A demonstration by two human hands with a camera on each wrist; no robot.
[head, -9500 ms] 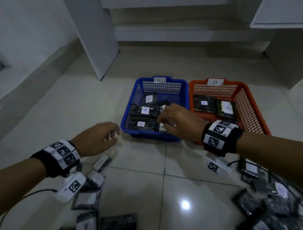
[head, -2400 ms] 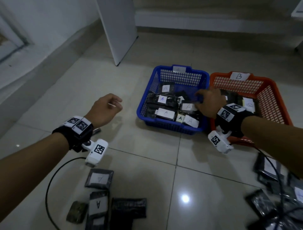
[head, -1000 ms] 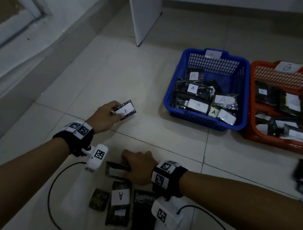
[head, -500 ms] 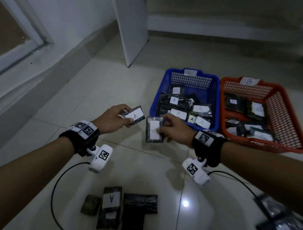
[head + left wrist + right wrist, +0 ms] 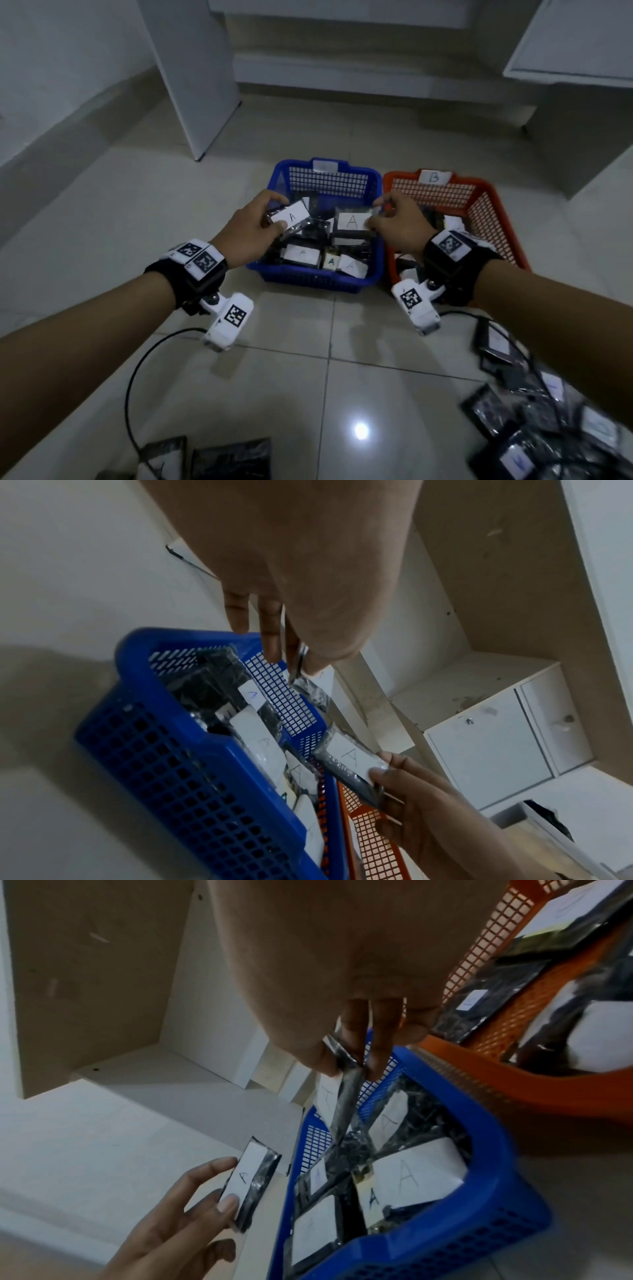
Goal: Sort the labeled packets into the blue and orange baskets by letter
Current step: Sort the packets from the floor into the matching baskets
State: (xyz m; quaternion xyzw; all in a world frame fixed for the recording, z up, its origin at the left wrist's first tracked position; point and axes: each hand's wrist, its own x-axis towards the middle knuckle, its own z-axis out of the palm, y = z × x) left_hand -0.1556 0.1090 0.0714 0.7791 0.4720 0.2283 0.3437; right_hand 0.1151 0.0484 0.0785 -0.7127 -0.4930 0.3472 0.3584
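both hands have moved forward since half a second ago, from above the bare floor (image 5: 102, 212) near the baskets to over the blue basket (image 5: 318, 277) itself, each carrying its packet along.

the floor is glossy pale tile with thin grout lines and a bright lamp reflection. the blue basket is rectangular plastic with mesh walls and a paper tag on its far rim; it is filled with dark, crinkly foil-like packets bearing white "a" labels. the orange basket (image 5: 496, 219), touching it on the right, has the same mesh build, a "b" tag, and a few dark labeled packets inside.

the left hand (image 5: 251, 233) pinches a dark packet with a white "a" label (image 5: 290, 216) by its near end, thumb on top, over the basket's left side. the right hand (image 5: 399, 224) pinches a second "a" packet (image 5: 352, 222) by its right edge between thumb and fingertips, over the basket's right half.

more dark glossy packets (image 5: 534, 421) lie heaped on the floor at lower right, and two (image 5: 219, 459) at the bottom edge.
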